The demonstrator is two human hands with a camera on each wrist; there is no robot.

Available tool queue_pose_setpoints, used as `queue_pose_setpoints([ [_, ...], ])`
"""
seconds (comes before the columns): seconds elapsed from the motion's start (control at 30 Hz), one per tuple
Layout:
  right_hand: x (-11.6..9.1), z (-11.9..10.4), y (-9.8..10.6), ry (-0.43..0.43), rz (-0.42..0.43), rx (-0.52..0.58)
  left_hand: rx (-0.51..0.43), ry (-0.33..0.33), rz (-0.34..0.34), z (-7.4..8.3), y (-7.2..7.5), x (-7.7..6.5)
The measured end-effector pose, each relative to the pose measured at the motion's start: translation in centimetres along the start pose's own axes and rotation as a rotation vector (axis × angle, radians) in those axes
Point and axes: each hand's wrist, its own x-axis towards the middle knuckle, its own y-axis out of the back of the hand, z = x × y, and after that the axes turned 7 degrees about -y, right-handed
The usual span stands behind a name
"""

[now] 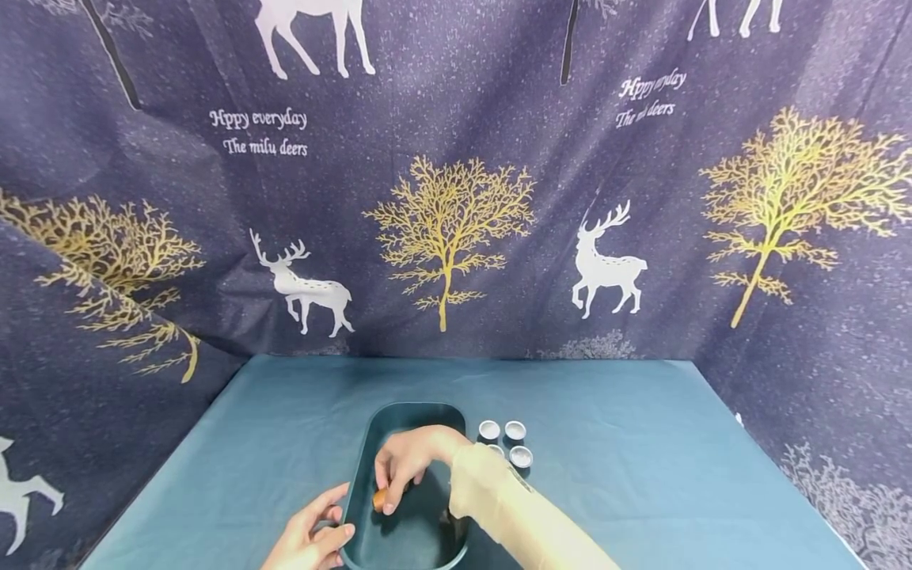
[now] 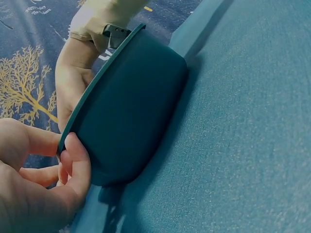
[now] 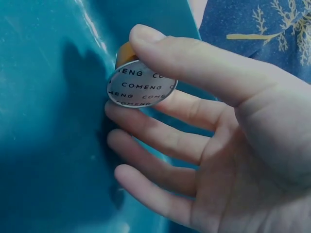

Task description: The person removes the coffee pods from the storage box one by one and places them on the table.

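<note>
In the head view a deep teal basin [image 1: 385, 412] stands on the blue-green cloth. My right hand [image 1: 416, 455] reaches down inside it and pinches a small orange capsule [image 1: 379, 499] between thumb and fingers. Seen from the right wrist, the capsule's silver foil lid [image 3: 141, 86], printed "COMENG", faces the camera, and the other fingers lie apart from it. At the basin's near left side my left hand [image 1: 313, 534] holds the rim, the thumb and fingers on either side of the wall in the left wrist view.
Just right of the basin, several small round silver-topped cups [image 1: 514, 431] stand grouped on the cloth [image 1: 641, 451], one partly behind my right forearm. A dark patterned curtain [image 1: 456, 119] with deer and trees hangs behind and beside the table. A dark band [image 2: 116, 35] circles the right wrist.
</note>
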Motion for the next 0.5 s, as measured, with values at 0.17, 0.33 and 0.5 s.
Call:
queue_pose_setpoints([
  [0.17,-0.15,-0.23,0.31,0.020,0.008,-0.026,0.007,-0.003,0.016,0.02,-0.12,-0.04],
  [0.33,-0.54,-0.38,0.63,0.042,0.057,-0.021,0.007,0.005,0.024,0.02,-0.17,0.03],
  [0.5,-0.90,-0.27,0.89,0.047,0.082,0.019,0.008,0.000,0.013,0.01,-0.16,-0.02],
])
